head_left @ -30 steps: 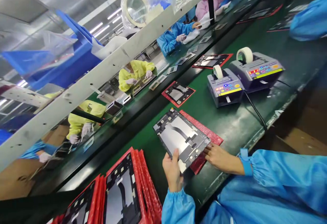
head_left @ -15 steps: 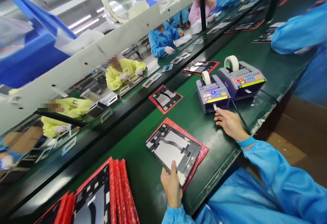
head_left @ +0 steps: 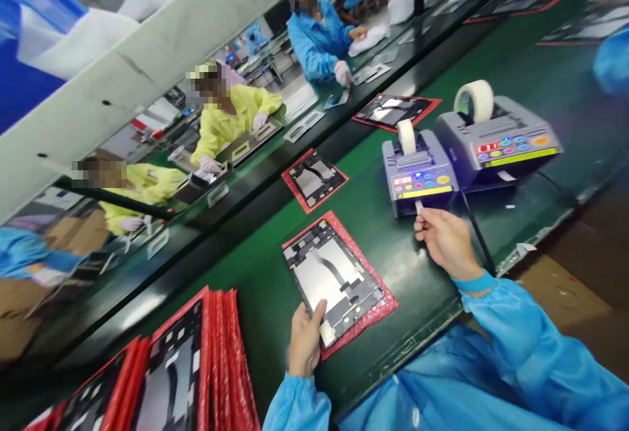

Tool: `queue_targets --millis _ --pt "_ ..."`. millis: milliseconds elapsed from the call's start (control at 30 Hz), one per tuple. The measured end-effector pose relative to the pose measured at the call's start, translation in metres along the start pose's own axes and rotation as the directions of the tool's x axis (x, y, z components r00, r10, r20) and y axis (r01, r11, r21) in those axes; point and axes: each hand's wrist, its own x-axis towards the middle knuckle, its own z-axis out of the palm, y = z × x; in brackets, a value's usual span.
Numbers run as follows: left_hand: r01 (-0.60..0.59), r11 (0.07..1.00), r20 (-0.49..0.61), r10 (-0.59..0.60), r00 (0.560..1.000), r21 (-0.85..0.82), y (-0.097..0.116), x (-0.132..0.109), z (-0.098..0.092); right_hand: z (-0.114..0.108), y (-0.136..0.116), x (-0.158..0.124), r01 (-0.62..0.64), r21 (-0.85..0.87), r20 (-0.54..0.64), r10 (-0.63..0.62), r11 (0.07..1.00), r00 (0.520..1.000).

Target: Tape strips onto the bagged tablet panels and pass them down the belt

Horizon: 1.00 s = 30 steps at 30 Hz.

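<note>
My left hand (head_left: pixel 305 339) grips the lower left edge of a tablet screen panel (head_left: pixel 339 274), thumb on top. Under the panel lies a red bubble-wrap sheet (head_left: pixel 388 299), on the green bench. With thumb and forefinger, my right hand (head_left: pixel 448 238) pinches a short strip of white tape (head_left: pixel 419 207) at the front slot of the smaller tape dispenser (head_left: pixel 420 169). Beside it, to the right, stands a larger tape dispenser (head_left: pixel 501 146) with a tape end sticking out.
Panels on red bubble wrap (head_left: pixel 171 365) lean in stacks at the lower left. Single panels on red wrap, one being a nearer panel (head_left: pixel 314 179), lie farther along the bench (head_left: pixel 255 241). Co-workers in yellow and blue sit across. A dark cable (head_left: pixel 476 234) runs beside my right hand.
The view has shifted and come closer to the dispensers. My right hand stays pinched on the tape strip; my left hand still holds the panel, which has turned slightly.
</note>
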Motion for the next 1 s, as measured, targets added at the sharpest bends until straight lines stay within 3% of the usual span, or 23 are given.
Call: queue_targets --millis 133,233,333,467,567,667,767,833,867,933,1000 --pt "0.001 1.0 -0.008 -0.001 1.0 0.009 0.001 -0.006 0.008 -0.007 0.001 -0.014 0.164 -0.12 0.073 -0.156 0.979 0.985" --pt "0.009 1.0 -0.011 -0.009 1.0 0.001 -0.001 -0.015 0.009 -0.013 0.009 -0.028 0.111 -0.375 0.265 -0.008 0.92 0.964" --pt "-0.02 1.0 -0.016 0.02 1.0 -0.021 -0.004 -0.023 0.008 -0.014 0.027 -0.039 0.054 -0.569 0.365 0.194 0.821 0.91" --pt "-0.082 0.995 -0.018 0.081 0.997 -0.055 -0.005 -0.025 0.009 -0.012 0.049 -0.043 0.068 -0.625 0.385 0.232 0.778 0.893" --pt "-0.063 0.998 0.041 0.064 0.997 -0.026 -0.003 -0.018 0.009 -0.011 0.055 -0.043 0.036 -0.646 0.357 0.26 0.763 0.897" --pt "-0.079 0.968 0.05 0.069 0.996 0.237 0.003 -0.012 0.001 -0.011 0.053 -0.043 0.061 -0.686 0.348 0.254 0.726 0.902" --pt "-0.083 0.856 -0.062 0.133 0.989 0.509 0.009 -0.013 -0.015 -0.01 0.045 -0.042 0.129 -0.743 0.363 0.233 0.657 0.902" --pt "-0.132 0.723 -0.128 0.294 0.947 0.678 0.011 -0.017 -0.02 -0.005 0.038 -0.039 0.203 -0.775 0.398 0.214 0.598 0.892" --pt "-0.189 0.615 -0.098 0.402 0.911 0.765 0.012 -0.019 -0.019 -0.001 0.034 -0.037 0.244 -0.784 0.426 0.209 0.571 0.88" --pt "-0.341 0.357 0.09 0.564 0.821 0.87 0.013 -0.02 -0.01 0.015 0.029 -0.031 0.315 -0.79 0.49 0.232 0.527 0.84" --pt "-0.469 0.162 0.296 0.59 0.751 0.868 0.014 -0.016 0.004 0.039 0.029 -0.024 0.366 -0.785 0.561 0.322 0.5 0.762"
